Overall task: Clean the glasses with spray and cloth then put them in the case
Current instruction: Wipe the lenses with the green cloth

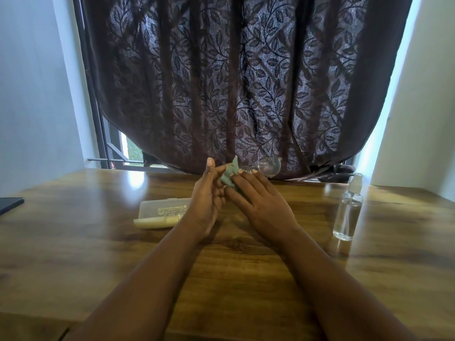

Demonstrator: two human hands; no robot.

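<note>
Far left there's a dark flat thing, maybe a phone [9, 204], at the table [73, 242] edge, not involved. Next along is the glasses case [161, 212], pale plastic, lying just left of the person's wrists. Looks shut to me, though the hand covers its right end so I wouldn't swear to it.

Then the action: left hand [206, 200] is up with the thumb sticking out and fingers loosely curled around the green cloth [227, 175], and the right hand [261, 203] is laid flat-ish over the cloth from the other side, fingertips pinching it. The glasses [268, 167] poke out past those fingertips, clear lens showing against the curtain [234, 82]. Held off the table, mid-wipe I'd say.

Spray bottle [348, 207] stands well off to the right, untouched, so spraying is probably done.

Left to do: finish wiping, open the case, glasses in.
</note>
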